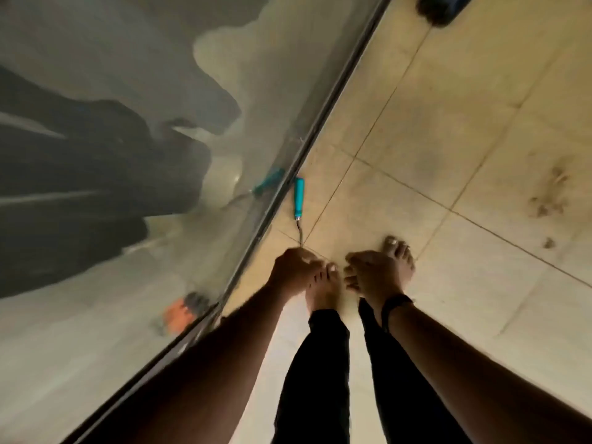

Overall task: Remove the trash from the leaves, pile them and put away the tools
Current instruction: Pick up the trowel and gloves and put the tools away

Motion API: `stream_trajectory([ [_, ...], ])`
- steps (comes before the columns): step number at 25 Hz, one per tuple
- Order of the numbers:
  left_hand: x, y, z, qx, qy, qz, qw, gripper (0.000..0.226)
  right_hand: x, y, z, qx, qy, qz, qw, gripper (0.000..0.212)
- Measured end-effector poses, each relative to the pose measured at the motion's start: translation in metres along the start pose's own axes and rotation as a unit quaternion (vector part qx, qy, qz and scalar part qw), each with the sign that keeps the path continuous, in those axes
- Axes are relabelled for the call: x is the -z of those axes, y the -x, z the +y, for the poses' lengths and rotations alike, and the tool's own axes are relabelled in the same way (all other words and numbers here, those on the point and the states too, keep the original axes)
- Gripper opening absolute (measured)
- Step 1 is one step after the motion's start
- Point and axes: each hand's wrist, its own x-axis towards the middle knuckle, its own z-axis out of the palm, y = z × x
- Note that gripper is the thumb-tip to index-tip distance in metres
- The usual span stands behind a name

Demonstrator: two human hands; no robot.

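I am bent far over, both arms reaching down to the tiled floor [416, 129], right by the metal track of the glass door [128, 123] that runs along its left edge. My left hand [296, 267] is curled around the metal end of a small garden tool [299, 200]; the shank runs up out of my fist, and the blue handle lies on the floor just beside the track. I judge I hold it by the working end because I am setting it down against the door edge, out of the walkway, which fits putting the tools away; picking it up would look much the same. My fingers are clenched on the metal, though whether it ends in a fork or a blade is hidden inside my grip.

My right hand [373, 270] hangs above my right foot [398, 254] with the fingers loosely bent, grasping nothing I can see.

Counted: one tool, doubled only by its reflection in the glass; two hands; two bare feet; one dark band [395, 307] on my right wrist; a few brown leaf scraps [547, 200] toward the floor's right edge, well apart from the tool. No pile of leaves shows here.
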Motion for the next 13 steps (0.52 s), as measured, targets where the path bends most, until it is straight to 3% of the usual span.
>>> stream_trajectory([
  [3, -0.036, -0.168, -0.029, 0.058, 0.026, 0.175, 0.982, 0.06, -0.048, -0.12, -0.011, 0.015, 0.03, -0.045, 0.998, 0.062],
  [5, -0.052, -0.23, -0.04, 0.121, 0.033, 0.246, 0.961, 0.075, -0.065, -0.137, -0.062, 0.041, 0.023, 0.0, 0.999, 0.056],
  [6, -0.057, -0.245, -0.039, 0.143, 0.027, 0.255, 0.956, 0.071, -0.07, -0.143, -0.087, 0.051, 0.008, 0.005, 0.999, 0.048],
  [9, -0.077, -0.245, -0.033, 0.119, -0.017, 0.217, 0.969, 0.045, -0.071, -0.149, -0.09, 0.012, -0.017, 0.01, 1.0, 0.042],
  [13, -0.078, -0.155, -0.023, -0.059, -0.111, 0.069, 0.99, 0.026, -0.038, -0.083, -0.096, -0.015, -0.018, 0.036, 0.999, 0.05],
])
